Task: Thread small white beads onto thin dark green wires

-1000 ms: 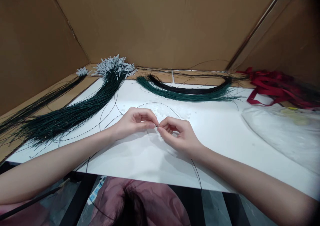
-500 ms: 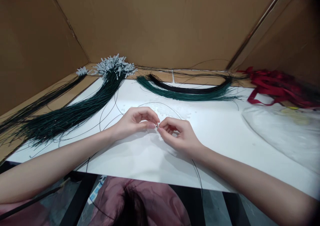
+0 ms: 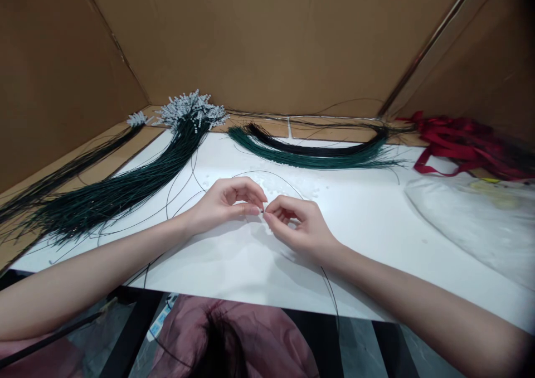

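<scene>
My left hand [image 3: 228, 202] and my right hand [image 3: 295, 224] meet fingertip to fingertip over the white table top [image 3: 368, 216]. Both are pinched shut. My right hand pinches the end of a thin black wire [image 3: 330, 289] that runs under the wrist and off the front edge. What my left fingers pinch is too small to make out. Tiny clear beads [image 3: 271, 185] lie scattered just behind the hands. A loop of the same thin wire [image 3: 267, 173] arcs behind them.
A thick bundle of dark green wires with white beaded tips [image 3: 190, 110] fans left. A second green and black bundle [image 3: 313, 152] lies at the back. Red ribbons [image 3: 463, 144] and a clear plastic bag [image 3: 472, 222] sit right. Cardboard walls [image 3: 267, 38] enclose the table.
</scene>
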Tool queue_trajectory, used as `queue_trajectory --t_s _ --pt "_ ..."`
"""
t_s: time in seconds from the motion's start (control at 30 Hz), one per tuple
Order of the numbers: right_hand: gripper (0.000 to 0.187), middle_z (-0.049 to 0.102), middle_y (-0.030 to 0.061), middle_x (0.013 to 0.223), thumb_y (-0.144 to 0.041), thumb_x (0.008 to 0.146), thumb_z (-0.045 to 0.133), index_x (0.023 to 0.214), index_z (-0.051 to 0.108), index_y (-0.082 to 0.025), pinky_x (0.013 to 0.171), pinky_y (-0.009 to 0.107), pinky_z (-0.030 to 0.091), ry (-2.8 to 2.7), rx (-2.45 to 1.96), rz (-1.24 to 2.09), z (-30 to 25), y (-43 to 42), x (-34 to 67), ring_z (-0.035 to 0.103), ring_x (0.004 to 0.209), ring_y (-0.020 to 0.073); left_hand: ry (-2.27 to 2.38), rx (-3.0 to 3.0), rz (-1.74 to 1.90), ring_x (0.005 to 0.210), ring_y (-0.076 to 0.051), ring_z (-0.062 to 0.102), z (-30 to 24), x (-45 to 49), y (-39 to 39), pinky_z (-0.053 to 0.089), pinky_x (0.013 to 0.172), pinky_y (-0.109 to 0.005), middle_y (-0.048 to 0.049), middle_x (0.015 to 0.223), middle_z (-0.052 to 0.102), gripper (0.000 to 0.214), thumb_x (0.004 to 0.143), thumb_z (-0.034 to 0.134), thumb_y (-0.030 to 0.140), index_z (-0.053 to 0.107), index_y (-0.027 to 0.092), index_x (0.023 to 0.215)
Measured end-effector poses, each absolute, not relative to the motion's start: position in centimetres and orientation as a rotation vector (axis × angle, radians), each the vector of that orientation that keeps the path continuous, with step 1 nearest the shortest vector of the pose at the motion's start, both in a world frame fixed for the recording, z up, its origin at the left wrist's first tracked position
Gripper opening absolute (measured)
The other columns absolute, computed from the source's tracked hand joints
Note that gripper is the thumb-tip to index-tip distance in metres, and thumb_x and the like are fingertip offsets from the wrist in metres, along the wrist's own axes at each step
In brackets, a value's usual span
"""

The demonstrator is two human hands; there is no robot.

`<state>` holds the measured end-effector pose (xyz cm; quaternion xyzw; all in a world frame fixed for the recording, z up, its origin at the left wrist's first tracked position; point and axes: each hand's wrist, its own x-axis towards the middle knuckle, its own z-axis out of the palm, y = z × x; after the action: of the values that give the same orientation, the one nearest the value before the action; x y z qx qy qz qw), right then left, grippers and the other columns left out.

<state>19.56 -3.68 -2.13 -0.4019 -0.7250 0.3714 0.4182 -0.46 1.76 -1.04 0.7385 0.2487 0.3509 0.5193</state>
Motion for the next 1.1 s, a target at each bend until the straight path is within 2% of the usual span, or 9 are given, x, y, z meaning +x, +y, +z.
queue_trajectory --t_s 0.4,0.73,0.9,1.1 --pt "0.008 0.058 -0.001 0.065 -0.019 0.084 0.058 0.077 0.061 -0.016 0.054 0.02 0.038 -1.826 -1.022 0.908 -2.22 -3.61 19.48 0.05 0.058 0.0087 0.609 1.824 0.849 0.081 -0.015 0.065 -1.09 -0.35 1.72 0.053 0.075 -0.025 -0.0058 0.088 0.069 0.015 0.079 0.074 0.021 0.068 0.014 0.091" --pt "0.014 0.064 0.0015 0.07 -0.03 0.082 0.068 0.083 0.062 -0.017 0.058 0.023 0.048 -1.733 -1.057 0.927 -2.49 -3.37 19.68 0.061 0.062 0.0124 0.609 1.95 0.827 0.084 -0.014 0.062 -0.93 -0.47 1.47 0.051 0.079 -0.025 -0.0055 0.091 0.066 0.012 0.085 0.068 0.021 0.066 0.014 0.094" --pt "0.02 0.063 0.0006 0.069 -0.033 0.08 0.071 0.08 0.058 -0.017 0.055 0.023 0.049 -1.707 -1.047 0.951 -2.66 -3.29 19.66 0.062 0.061 0.0125 0.62 1.984 0.796 0.084 -0.015 0.063 -0.66 -0.22 1.08 0.051 0.079 -0.026 -0.0056 0.091 0.067 0.012 0.086 0.067 0.023 0.065 0.014 0.093" --pt "0.023 0.064 0.0011 0.07 -0.038 0.081 0.07 0.086 0.06 -0.018 0.056 0.024 0.049 -1.711 -1.046 0.948 -2.82 -3.26 19.66 0.062 0.061 0.0129 0.661 1.999 0.832 0.087 -0.015 0.062 -0.59 -0.36 1.11 0.049 0.081 -0.026 -0.0056 0.094 0.067 0.013 0.091 0.06 0.025 0.065 0.016 0.098"
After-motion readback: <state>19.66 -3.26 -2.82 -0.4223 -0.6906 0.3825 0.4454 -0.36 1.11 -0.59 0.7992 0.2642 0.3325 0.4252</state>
